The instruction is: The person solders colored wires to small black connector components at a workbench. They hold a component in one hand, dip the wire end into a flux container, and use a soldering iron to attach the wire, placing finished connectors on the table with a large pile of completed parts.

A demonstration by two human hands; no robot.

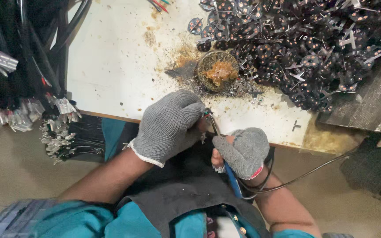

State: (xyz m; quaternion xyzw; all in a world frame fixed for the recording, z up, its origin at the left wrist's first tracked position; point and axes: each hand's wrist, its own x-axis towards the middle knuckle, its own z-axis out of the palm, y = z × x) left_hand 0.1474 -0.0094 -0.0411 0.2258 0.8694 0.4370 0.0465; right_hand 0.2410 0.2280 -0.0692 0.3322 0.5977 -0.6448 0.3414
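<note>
Seen from above, both hands wear grey knitted gloves and meet just over the near edge of a stained white worktop [111,66]. The left hand [168,125] is curled into a loose fist, its fingers [186,108] clenched around a small part with a bit of red and green showing at the thumb side; what that part is cannot be told, as the glove hides nearly all of it. The right hand [243,150] sits just beside it, lower and nearer the body, fingers wrapped around a blue-handled soldering iron [231,176]. The iron's thin metal shaft slants up and left so that its tip touches, or all but touches, the part in the left hand. A black cord [305,174] runs from the iron's handle, loops under the right wrist and trails off to the right.

On the worktop beyond the hands stands a small round tin of amber flux [218,70], ringed by brown residue and dark flecks. To its right and behind lies a large heap of small black round components with metal pins [305,48]. At the left edge hang bundles of black cables with silvery terminals [23,110]. A dark cloth [181,185] covers the person's lap beneath the hands.
</note>
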